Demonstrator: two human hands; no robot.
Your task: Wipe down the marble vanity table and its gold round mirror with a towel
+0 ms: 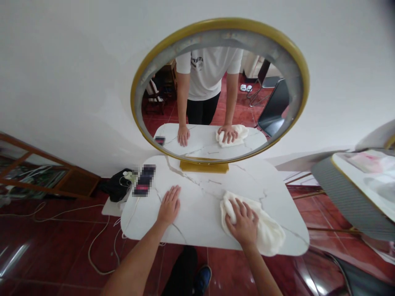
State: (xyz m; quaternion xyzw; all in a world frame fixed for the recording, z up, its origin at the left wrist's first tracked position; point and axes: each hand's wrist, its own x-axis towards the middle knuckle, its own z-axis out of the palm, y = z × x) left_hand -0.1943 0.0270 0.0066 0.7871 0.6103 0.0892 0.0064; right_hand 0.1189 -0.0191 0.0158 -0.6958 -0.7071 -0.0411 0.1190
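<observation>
Head view: right hand point(244, 224) presses flat, fingers spread, on a fluffy white cloth point(265, 228) atop the glossy marble-veined counter point(200, 213). Left hand point(169, 205) lies open, grip apart, on bare stone. Shirt print in the gold-rimmed round mirror point(296, 53) is unreadable.

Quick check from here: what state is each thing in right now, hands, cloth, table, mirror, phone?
left hand: open, flat on the tabletop, holding nothing.
right hand: palm down, pressing on the cloth.
white cloth: bunched, lying on the table's right side near the front edge.
marble table: upright, top bare around the left hand.
round mirror: upright on its gold base, unbroken.
phone: flat at the table's back left corner; image blurred.
</observation>
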